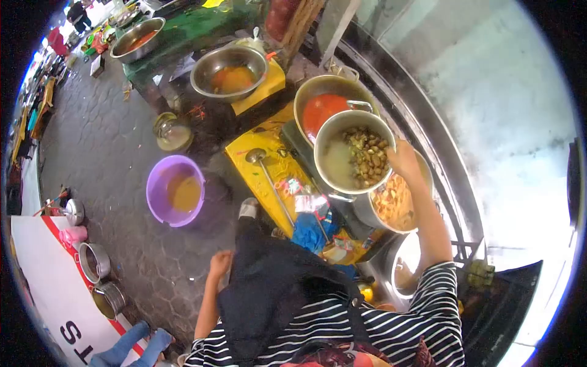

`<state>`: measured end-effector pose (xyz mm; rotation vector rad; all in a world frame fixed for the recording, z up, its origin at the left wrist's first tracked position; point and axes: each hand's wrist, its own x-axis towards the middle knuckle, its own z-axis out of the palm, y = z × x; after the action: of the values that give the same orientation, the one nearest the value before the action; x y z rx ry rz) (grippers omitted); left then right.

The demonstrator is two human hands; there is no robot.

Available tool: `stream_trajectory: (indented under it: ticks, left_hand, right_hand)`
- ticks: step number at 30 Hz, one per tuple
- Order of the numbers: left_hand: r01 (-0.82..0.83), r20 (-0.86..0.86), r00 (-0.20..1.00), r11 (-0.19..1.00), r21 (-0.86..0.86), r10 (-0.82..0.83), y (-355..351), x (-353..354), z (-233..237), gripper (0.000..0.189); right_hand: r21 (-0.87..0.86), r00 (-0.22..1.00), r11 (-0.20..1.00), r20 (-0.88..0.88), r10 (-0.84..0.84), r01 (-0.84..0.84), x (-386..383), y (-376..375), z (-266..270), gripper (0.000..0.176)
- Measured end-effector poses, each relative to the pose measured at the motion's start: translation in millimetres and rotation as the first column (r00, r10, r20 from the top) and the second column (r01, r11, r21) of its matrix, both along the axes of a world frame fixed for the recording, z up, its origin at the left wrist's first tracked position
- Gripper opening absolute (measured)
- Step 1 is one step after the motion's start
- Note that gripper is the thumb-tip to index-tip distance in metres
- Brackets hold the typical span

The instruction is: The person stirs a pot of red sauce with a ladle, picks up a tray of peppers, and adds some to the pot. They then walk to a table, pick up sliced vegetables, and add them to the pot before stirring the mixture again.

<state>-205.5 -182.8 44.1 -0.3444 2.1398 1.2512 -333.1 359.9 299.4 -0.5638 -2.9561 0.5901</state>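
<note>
My right hand (402,158) is closed on the right side of a metal pot (319,160), where its handle sits. Cloudy liquid and small rounded brown pieces (370,153) fill the pot, which is over the edges of two neighbouring pots. Behind it is a large pot of red liquid (325,113); in front, partly covered, stands a pot of orange-tan pieces (391,205). My left hand (221,263) hangs low beside the dark apron (269,293), its fingers curled in with nothing visible in them.
A ladle (255,155) lies on the yellow bench (244,147) near a blue plastic bag (312,232). On the paved ground stands a purple basin (153,196) of liquid. Metal bowls (202,76) stand farther back. A wall (440,73) runs along the right.
</note>
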Motion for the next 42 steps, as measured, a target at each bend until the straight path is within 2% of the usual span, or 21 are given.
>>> stream_trajectory:
  ticks: [2,5,7,10,11,13,15,16,17,19,24,27,28,29,31,32,33,34,36,39,42]
  left_hand:
    - [-0.17,0.242,0.959,0.983,0.068,0.149,-11,-8,12,0.02]
    - [-0.067,0.127,0.99,0.993,0.096,0.055,19,-65,40,0.023]
    - [-0.169,0.184,0.978,0.895,0.412,0.1,60,-122,80,0.032]
    - [-0.136,0.282,0.958,0.785,0.604,-0.05,121,-207,135,0.051]
    - [-0.153,0.325,0.944,0.793,0.589,-0.06,137,-233,151,0.053]
    - [-0.177,0.423,0.902,0.814,0.553,-0.091,156,-259,173,0.057]
    - [-0.265,0.556,0.82,0.77,0.581,-0.138,145,-270,174,0.057]
    - [-0.31,0.616,0.771,0.75,0.585,-0.161,138,-277,172,0.057]
    - [-0.357,0.649,0.754,0.765,0.535,-0.101,131,-279,168,0.054]
    - [-0.449,0.692,0.721,0.782,0.433,0.031,112,-276,160,0.049]
    - [-0.414,0.543,0.816,0.857,0.308,0.199,78,-270,141,0.048]
    - [-0.455,0.555,0.784,0.865,0.21,0.278,59,-262,125,0.05]
    - [-0.483,0.552,0.771,0.857,0.18,0.318,53,-261,117,0.049]
    - [-0.51,0.547,0.756,0.847,0.15,0.359,50,-261,112,0.049]
    - [-0.532,0.528,0.734,0.845,0.058,0.426,52,-262,112,0.044]
    - [-0.545,0.517,0.725,0.838,0.027,0.454,49,-260,109,0.043]
    - [-0.556,0.504,0.717,0.831,-0.002,0.481,46,-260,107,0.042]
    - [-0.547,0.526,0.716,0.837,0.015,0.458,41,-260,104,0.037]
    - [-0.574,0.524,0.703,0.819,0.019,0.481,38,-256,104,0.034]
    - [-0.558,0.498,0.7,0.827,-0.065,0.511,53,-255,105,0.031]
    - [-0.559,0.509,0.674,0.82,-0.123,0.536,51,-253,100,0.032]
  right_hand:
    - [-0.045,0.998,0.997,0.02,-0.066,0.067,-15,-1,1,0.024]
    - [-0.123,0.987,0.98,0.002,-0.158,0.157,-39,11,-15,0.027]
    - [-0.21,0.973,0.951,0.059,-0.221,0.229,-48,-9,-14,0.027]
    - [-0.421,0.905,0.802,0.216,-0.366,0.425,-68,-63,10,0.025]
    - [-0.497,0.86,0.702,0.297,-0.414,0.51,-77,-77,10,0.025]
    - [-0.635,0.929,0.685,0.167,-0.329,0.357,-77,-103,-23,0.023]
    - [-0.738,0.918,0.554,0.246,-0.312,0.385,-84,-137,-47,0.02]
    - [-0.634,0.943,0.698,0.229,-0.24,0.332,-79,-150,-95,0.02]
    - [-0.731,0.921,0.568,0.236,-0.31,0.379,-92,-178,-69,0.022]
    - [-0.85,0.873,0.312,0.293,-0.391,0.425,-89,-220,-115,0.024]
    - [-0.854,0.855,0.178,0.428,-0.292,0.489,-81,-276,-167,0.031]
    - [-0.923,0.941,0.189,0.315,-0.122,0.334,-71,-272,-193,0.034]
    - [-0.896,0.914,-0.194,0.405,0.011,0.4,-64,-271,-221,0.04]
    - [-0.854,0.926,-0.411,0.373,-0.06,0.318,-55,-272,-247,0.047]
    - [-0.877,0.878,0.09,0.458,-0.143,0.472,-29,-269,-324,0.038]
    - [-0.632,0.93,0.684,0.283,-0.235,0.365,-11,-266,-370,0.033]
    - [-0.589,0.846,0.621,0.459,-0.271,0.518,-7,-252,-374,0.031]
    - [-0.415,0.835,0.751,0.445,-0.324,0.513,13,-259,-421,0.042]
    - [-0.276,0.7,0.775,0.658,-0.279,0.568,18,-244,-443,0.039]
    - [-0.135,0.619,0.802,0.713,-0.329,0.582,25,-245,-470,0.024]
    - [0.007,0.651,0.914,0.699,-0.295,0.406,23,-242,-481,0.023]
